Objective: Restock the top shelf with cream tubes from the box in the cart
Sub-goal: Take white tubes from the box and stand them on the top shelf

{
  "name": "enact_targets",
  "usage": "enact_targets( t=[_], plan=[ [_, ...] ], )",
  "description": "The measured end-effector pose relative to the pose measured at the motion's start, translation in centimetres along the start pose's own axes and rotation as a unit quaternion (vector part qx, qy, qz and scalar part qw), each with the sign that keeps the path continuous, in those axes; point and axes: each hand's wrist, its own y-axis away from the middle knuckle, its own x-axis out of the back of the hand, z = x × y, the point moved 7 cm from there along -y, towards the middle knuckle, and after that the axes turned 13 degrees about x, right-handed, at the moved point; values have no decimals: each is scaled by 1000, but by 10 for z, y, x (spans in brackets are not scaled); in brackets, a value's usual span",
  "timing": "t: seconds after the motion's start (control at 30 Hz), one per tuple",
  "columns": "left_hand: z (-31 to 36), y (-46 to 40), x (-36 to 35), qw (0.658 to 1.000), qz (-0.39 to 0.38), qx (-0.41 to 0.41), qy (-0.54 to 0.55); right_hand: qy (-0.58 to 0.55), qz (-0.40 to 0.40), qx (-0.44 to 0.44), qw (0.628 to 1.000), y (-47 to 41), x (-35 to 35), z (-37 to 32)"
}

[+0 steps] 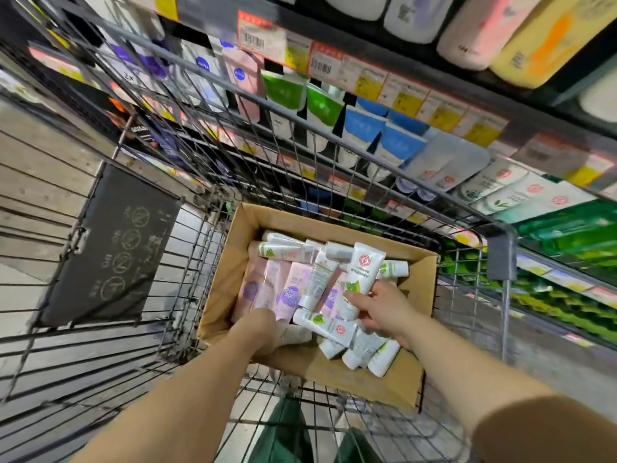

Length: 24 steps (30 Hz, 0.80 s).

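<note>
An open cardboard box (233,262) sits in the wire cart (187,248). It holds several white cream tubes with green leaf prints and pink and purple packs (280,289). My right hand (384,309) grips several white tubes: one tube (362,269) stands upright above the fingers, others stick out below the palm (367,352). My left hand (263,329) reaches into the near left of the box, fingers curled round a pale tube (295,334). Another white tube (325,324) lies between the two hands.
Store shelves (417,105) with price tags run along the right, stocked with white, green and blue tubes and bottles. A dark plastic flap (110,248) hangs on the cart's left side. Wooden floor lies to the left. Something green (283,432) shows below the cart.
</note>
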Motion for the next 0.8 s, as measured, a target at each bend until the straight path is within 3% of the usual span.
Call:
enact_targets(
  t=[0.2,0.27,0.4,0.5,0.7,0.8],
  plan=[
    [12,41,90,991,-16,-123,41,-6,-15,10,1000,29,7,-23],
    [16,62,122,976,-47,-177,116,-41,-30,6,999,44,9,-40],
    [29,130,178,909,-115,-277,291,-282,-93,-26,955,88,18,-71],
    [47,184,205,846,-171,-328,385,-366,-151,9,918,135,34,-100],
    [116,271,216,757,-196,-332,528,-357,-21,148,922,202,107,-122],
    [179,313,184,762,-236,-319,511,-306,49,231,923,241,157,-107]
  ],
)
